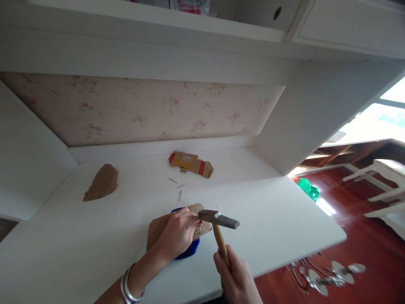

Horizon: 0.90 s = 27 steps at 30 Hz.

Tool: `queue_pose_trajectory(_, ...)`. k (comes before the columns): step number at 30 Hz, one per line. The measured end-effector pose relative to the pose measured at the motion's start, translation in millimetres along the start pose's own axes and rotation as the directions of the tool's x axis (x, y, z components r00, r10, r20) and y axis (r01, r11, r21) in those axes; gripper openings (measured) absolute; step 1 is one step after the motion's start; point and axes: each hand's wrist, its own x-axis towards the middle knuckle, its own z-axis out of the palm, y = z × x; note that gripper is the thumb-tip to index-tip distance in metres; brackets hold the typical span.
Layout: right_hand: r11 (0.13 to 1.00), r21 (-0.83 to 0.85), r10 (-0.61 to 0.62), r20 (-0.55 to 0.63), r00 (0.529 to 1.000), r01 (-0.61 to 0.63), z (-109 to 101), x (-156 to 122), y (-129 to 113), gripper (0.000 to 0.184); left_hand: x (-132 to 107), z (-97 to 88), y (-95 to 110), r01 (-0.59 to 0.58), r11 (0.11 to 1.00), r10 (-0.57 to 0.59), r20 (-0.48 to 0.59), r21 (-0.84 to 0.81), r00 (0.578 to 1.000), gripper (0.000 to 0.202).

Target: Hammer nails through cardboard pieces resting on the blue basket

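My right hand (236, 274) is wrapped round the wooden handle of a hammer (220, 218), near the front edge of the white desk. The hammer's steel head is just right of my left fingertips. My left hand (182, 232) rests on a brown piece of cardboard (158, 226) dotted with small holes. Its fingers are pinched together, and whatever they hold is hidden behind them and the hammer head. Under the cardboard lies a dark blue object (189, 251), mostly covered. Beyond it are three loose nails, the closest being a nail (180, 195) pointing towards me.
A torn cardboard packet (191, 162) lies at the back of the desk (268, 202), and a brown cardboard scrap (101, 183) at the left. White side panels and a shelf (142, 46) enclose the desk. A metal lamp fitting (322, 278) is on the red floor.
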Motion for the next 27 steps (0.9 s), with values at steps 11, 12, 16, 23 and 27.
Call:
queue_pose_trajectory(11, 0.997, -0.058, -0.049, -0.029, 0.998, 0.047, -1.7, 0.3, 2.8, 0.044, -1.6, 1.6, -3.2, -0.010, 1.000, 0.010, -0.017, -0.006, 1.000, 0.021)
queue_pose_trajectory(12, 0.998, -0.052, -0.024, -0.036, 0.999, 0.022, -1.7, 0.5, 3.8, 0.044, -2.0, 1.4, -3.5, -0.015, 1.000, 0.015, -0.015, -0.014, 1.000, 0.019)
queue_pose_trajectory(16, 0.996, -0.084, -0.045, -0.029, 0.999, 0.043, -1.8, 0.5, 4.5, 0.046, -3.5, -0.2, -3.5, -0.016, 1.000, 0.016, -0.002, -0.004, 1.000, 0.017)
queue_pose_trajectory(23, 0.998, -0.056, -0.020, -0.059, 0.998, 0.016, -0.8, -0.2, 4.4, 0.045, -4.8, -0.4, 0.5, 0.075, 0.997, -0.075, -0.003, -0.007, 0.997, 0.015)
queue_pose_trajectory(27, 0.993, -0.102, -0.064, -0.033, 0.997, 0.060, -1.6, 0.4, 7.3, 0.046, -3.9, -1.4, 1.8, 0.094, 0.995, -0.094, -0.015, -0.043, 0.995, 0.010)
